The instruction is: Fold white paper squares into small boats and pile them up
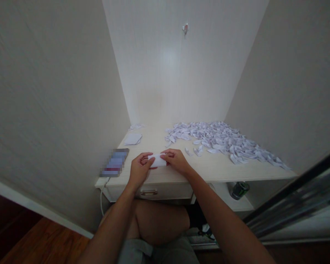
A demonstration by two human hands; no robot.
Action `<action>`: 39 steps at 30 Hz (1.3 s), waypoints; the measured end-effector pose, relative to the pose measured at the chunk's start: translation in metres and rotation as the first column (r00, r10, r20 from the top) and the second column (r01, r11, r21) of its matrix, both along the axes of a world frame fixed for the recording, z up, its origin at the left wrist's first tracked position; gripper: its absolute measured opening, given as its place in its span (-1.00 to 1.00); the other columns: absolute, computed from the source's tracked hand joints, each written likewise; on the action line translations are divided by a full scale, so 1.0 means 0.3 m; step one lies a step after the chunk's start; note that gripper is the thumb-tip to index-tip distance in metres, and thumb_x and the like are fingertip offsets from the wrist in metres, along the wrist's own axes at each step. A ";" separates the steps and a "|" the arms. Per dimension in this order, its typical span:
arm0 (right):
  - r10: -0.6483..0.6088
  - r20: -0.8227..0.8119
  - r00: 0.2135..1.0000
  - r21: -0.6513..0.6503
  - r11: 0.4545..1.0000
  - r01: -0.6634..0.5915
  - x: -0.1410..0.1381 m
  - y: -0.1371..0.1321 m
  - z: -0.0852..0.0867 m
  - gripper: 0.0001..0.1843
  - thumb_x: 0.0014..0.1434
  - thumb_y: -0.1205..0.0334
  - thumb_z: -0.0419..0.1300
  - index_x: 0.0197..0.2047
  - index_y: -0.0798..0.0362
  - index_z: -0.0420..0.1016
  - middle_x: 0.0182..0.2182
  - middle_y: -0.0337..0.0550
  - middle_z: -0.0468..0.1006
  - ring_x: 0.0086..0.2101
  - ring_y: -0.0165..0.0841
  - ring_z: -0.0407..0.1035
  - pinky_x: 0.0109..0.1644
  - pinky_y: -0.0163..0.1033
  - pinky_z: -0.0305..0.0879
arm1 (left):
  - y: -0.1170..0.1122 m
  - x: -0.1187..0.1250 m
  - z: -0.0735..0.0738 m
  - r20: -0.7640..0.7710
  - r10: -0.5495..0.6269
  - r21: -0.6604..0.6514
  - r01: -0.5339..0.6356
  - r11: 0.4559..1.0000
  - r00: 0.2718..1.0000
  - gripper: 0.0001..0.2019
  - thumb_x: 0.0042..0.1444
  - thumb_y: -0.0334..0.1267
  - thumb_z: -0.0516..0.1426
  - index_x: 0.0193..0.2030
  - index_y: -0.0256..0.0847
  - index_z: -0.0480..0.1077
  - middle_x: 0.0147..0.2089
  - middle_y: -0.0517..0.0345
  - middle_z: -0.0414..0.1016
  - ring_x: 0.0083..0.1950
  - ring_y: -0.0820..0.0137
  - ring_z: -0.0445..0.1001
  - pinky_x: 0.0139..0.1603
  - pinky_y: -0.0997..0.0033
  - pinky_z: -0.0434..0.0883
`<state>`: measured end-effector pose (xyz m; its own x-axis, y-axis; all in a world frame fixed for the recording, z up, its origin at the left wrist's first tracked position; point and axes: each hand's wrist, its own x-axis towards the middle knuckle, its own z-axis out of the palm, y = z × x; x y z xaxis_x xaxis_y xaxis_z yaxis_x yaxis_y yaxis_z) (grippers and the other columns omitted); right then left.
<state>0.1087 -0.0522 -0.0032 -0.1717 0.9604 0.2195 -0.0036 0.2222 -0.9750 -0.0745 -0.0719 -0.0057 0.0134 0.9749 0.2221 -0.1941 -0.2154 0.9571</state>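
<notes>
Between my two hands, above the front of the white desk, is a small white piece of paper (157, 160). My left hand (140, 167) pinches its left end, thumb on top. At the right end, the thumb and fingers of my right hand (176, 160) grip the same paper. Whether it has folds cannot be made out clearly. Beyond my right hand lies a large heap of small folded paper pieces (209, 135). A short stack of flat white paper sheets (133, 139) rests on the desk past my left hand.
A phone (114, 162) with a white cable (101, 198) lies at the desk's left edge. Panels enclose the desk (154, 178) left, right and behind. A drawer handle (149, 192) is in front. On the lower shelf stands a dark can (239, 190).
</notes>
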 end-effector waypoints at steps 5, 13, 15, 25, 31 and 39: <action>0.052 -0.025 0.998 0.010 0.999 -0.052 0.001 -0.019 0.017 -0.49 -0.07 0.06 0.44 -0.05 0.07 0.58 -0.49 -0.30 0.45 -0.45 -0.42 0.37 -0.43 -0.34 0.32 | -0.004 -0.001 0.007 -0.040 0.042 0.022 -0.041 0.999 0.998 -0.60 -0.09 -0.08 0.38 -0.15 -0.27 0.53 -0.40 0.24 0.46 -0.40 0.41 0.54 -0.38 0.37 0.59; 0.041 -0.030 0.999 0.014 0.999 -0.041 0.006 -0.014 0.009 -0.61 -0.05 0.09 0.43 -0.16 0.09 0.63 -0.46 -0.22 0.55 -0.48 -0.42 0.37 -0.42 -0.32 0.30 | 0.004 -0.002 -0.006 0.001 0.001 -0.023 -0.001 1.000 1.000 -0.56 -0.13 -0.07 0.40 -0.15 -0.29 0.54 -0.36 0.16 0.55 -0.34 0.33 0.59 -0.31 0.28 0.62; 0.017 -0.032 0.999 0.021 1.000 -0.017 0.007 -0.011 0.006 -0.62 -0.06 0.09 0.43 -0.17 0.09 0.64 -0.49 -0.24 0.54 -0.50 -0.43 0.36 -0.42 -0.32 0.30 | 0.005 -0.003 -0.009 0.008 -0.006 -0.032 0.006 0.999 1.000 -0.55 -0.14 -0.05 0.40 -0.15 -0.29 0.53 -0.36 0.14 0.56 -0.33 0.32 0.58 -0.31 0.27 0.62; -0.054 -0.006 0.999 0.024 0.998 0.054 0.006 -0.013 0.003 -0.61 -0.06 0.04 0.43 -0.22 0.13 0.63 -0.56 -0.22 0.56 -0.57 -0.44 0.34 -0.49 -0.34 0.25 | 0.013 -0.009 -0.023 0.002 -0.014 -0.043 0.014 0.999 1.000 -0.48 -0.15 -0.05 0.41 -0.08 -0.31 0.52 -0.34 0.08 0.59 -0.31 0.29 0.60 -0.31 0.27 0.61; -0.039 -0.022 0.999 0.029 0.999 0.039 0.007 -0.008 -0.003 -0.62 -0.05 0.05 0.43 -0.22 0.13 0.64 -0.58 -0.25 0.53 -0.59 -0.48 0.33 -0.53 -0.36 0.26 | 0.014 -0.010 -0.019 -0.057 0.030 -0.023 -0.032 0.999 0.998 -0.51 -0.17 -0.03 0.42 -0.14 -0.31 0.57 -0.35 0.02 0.63 -0.34 0.27 0.60 -0.33 0.33 0.55; 0.007 -0.072 0.997 0.036 0.999 -0.004 0.005 -0.019 0.012 -0.59 -0.09 0.05 0.46 -0.21 0.12 0.65 -0.49 -0.21 0.56 -0.53 -0.46 0.37 -0.53 -0.36 0.38 | 0.005 -0.006 -0.007 -0.047 0.062 -0.005 -0.062 0.998 0.997 -0.55 -0.16 -0.05 0.41 -0.17 -0.31 0.57 -0.36 0.01 0.64 -0.34 0.26 0.61 -0.32 0.33 0.54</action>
